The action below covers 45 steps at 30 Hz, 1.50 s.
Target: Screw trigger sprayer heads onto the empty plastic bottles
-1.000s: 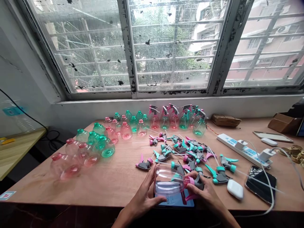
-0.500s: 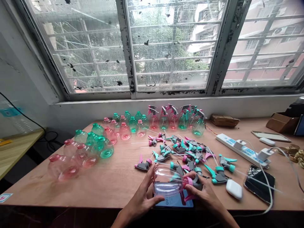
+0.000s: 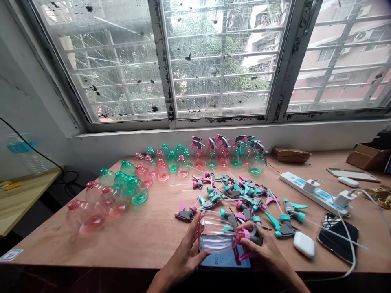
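Observation:
A clear pinkish spray bottle (image 3: 216, 234) lies sideways between my hands, above a lit phone (image 3: 224, 260) at the table's front edge. My left hand (image 3: 191, 248) is wrapped round the bottle's base end. At the neck, my right hand (image 3: 261, 244) grips the pink-and-grey spray head (image 3: 246, 235), its fingers on the pink collar. The spray head sits against the bottle mouth; how tightly it is screwed on cannot be told. Just beyond my hands lies a heap of loose spray heads (image 3: 241, 191), pink, teal and grey, with thin tubes.
Open pink bottles (image 3: 88, 217) and green bottles (image 3: 139, 191) stand at the left and back. Several bottles with spray heads (image 3: 224, 156) line the wall. At right are a power strip (image 3: 314, 193), a white earbud case (image 3: 304, 245), a dark phone (image 3: 337, 238) and cables.
The view has shifted slightly, so everything sits a little further right. Both hands keep the same hold on the bottle and its spray head.

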Each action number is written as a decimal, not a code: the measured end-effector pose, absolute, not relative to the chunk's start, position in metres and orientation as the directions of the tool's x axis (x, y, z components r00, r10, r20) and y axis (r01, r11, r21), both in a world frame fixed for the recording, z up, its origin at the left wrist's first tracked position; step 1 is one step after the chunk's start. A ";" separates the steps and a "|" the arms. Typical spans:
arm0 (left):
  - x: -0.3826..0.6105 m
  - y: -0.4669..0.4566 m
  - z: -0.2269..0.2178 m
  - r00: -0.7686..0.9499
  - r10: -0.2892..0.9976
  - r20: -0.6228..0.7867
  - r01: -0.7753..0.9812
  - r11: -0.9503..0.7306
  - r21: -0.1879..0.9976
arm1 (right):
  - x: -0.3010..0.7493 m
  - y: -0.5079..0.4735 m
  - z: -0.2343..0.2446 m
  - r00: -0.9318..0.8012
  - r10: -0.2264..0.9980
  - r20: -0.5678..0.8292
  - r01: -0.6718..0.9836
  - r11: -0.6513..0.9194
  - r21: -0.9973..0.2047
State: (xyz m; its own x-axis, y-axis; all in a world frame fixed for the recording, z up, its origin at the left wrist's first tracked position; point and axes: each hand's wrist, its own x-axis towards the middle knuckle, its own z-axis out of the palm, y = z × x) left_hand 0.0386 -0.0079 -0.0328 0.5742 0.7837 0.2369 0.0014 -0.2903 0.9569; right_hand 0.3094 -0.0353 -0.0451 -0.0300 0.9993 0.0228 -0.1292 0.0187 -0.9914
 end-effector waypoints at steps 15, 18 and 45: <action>0.036 -0.004 -0.039 0.542 0.802 0.251 0.037 -0.321 0.946 | 0.313 -0.033 -0.046 -0.006 0.997 0.074 -0.062 0.073 -0.995; 0.037 -0.004 -0.036 0.559 0.797 0.227 0.010 -0.281 0.960 | 0.313 -0.032 -0.046 -0.023 0.997 0.070 -0.049 0.069 -0.996; 0.036 -0.003 -0.033 0.528 0.811 0.252 0.064 -0.334 0.940 | 0.316 -0.032 -0.043 -0.041 0.997 0.060 -0.090 0.056 -0.994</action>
State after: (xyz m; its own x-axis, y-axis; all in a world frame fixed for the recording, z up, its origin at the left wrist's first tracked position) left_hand 0.0365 -0.0029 -0.0333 0.5282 0.8108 0.2523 0.0636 -0.3341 0.9404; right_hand 0.3155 -0.0316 -0.0429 -0.0412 0.9974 0.0599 -0.0902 0.0560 -0.9943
